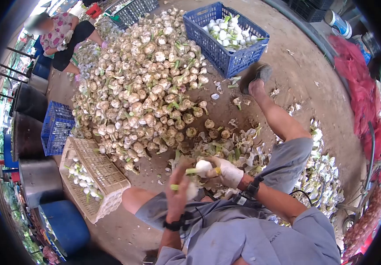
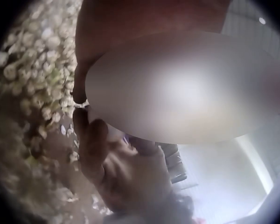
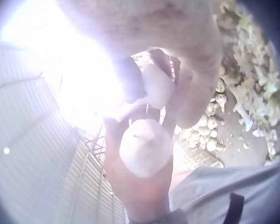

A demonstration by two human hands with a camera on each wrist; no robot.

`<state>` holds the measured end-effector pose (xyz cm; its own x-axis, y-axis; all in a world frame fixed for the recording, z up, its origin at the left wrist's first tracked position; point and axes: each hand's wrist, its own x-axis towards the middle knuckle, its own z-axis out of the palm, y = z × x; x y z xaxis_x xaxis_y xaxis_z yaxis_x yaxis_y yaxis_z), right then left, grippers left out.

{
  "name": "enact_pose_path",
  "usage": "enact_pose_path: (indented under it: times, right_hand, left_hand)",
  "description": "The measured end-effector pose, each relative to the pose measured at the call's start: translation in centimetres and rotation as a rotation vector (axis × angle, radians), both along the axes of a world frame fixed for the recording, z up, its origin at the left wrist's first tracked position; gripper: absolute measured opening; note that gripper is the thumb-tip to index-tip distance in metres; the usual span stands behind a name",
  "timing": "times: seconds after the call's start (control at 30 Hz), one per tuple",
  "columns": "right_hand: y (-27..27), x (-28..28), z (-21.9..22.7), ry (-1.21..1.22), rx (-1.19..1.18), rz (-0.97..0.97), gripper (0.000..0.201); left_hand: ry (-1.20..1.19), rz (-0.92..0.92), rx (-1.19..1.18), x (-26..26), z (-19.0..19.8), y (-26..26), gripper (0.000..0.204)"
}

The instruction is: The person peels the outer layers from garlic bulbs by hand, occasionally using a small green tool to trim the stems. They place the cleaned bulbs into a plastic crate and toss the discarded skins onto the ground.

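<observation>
My left hand holds a white garlic bulb against the palm, and its green stem end shows between the fingers. My right hand, in a whitish glove, grips another peeled garlic bulb whose pale green stem points at the left hand. In the right wrist view, the left-hand bulb sits in the palm below, close under the right-hand bulb. The left wrist view is mostly blurred over, hiding the bulbs there. Both hands are close together above my lap.
A big heap of unpeeled garlic lies ahead. A blue crate and a beige crate hold white bulbs. Peeled skins and stems litter the floor. Another person sits at the far left; metal pots line the left side.
</observation>
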<state>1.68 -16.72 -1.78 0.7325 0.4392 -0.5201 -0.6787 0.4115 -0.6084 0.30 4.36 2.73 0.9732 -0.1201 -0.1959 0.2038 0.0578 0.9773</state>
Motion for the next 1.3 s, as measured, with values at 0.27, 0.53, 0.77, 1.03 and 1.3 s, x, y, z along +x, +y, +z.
enact_pose_path:
  times: [0.27, 0.53, 0.77, 1.03, 1.3]
  right_hand:
    - [-9.7, 17.3, -0.8, -0.434, -0.639, -0.159, 0.035]
    - [-13.2, 25.8, 5.2, -0.259, -0.299, -0.469, 0.045]
    - [-6.7, 7.5, -8.1, 0.209, 0.187, -0.234, 0.044]
    - [-7.0, 2.1, -5.5, -0.006, -0.574, -0.010, 0.060]
    - [-3.9, 6.6, 0.0, -0.146, -0.534, -0.114, 0.055]
  left_hand:
    - [-0.144, 0.698, 1.022, 6.2, 0.8, 31.9, 0.047]
    - [-0.117, 0.512, 0.774, 11.3, -4.1, 26.9, 0.049]
    - [-0.132, -0.368, 0.761, 17.7, -23.6, -0.7, 0.043]
    - [0.131, -0.325, 0.703, 18.2, -22.4, -7.3, 0.062]
    - [-0.181, -0.340, 0.419, 9.2, -3.5, -5.5, 0.071]
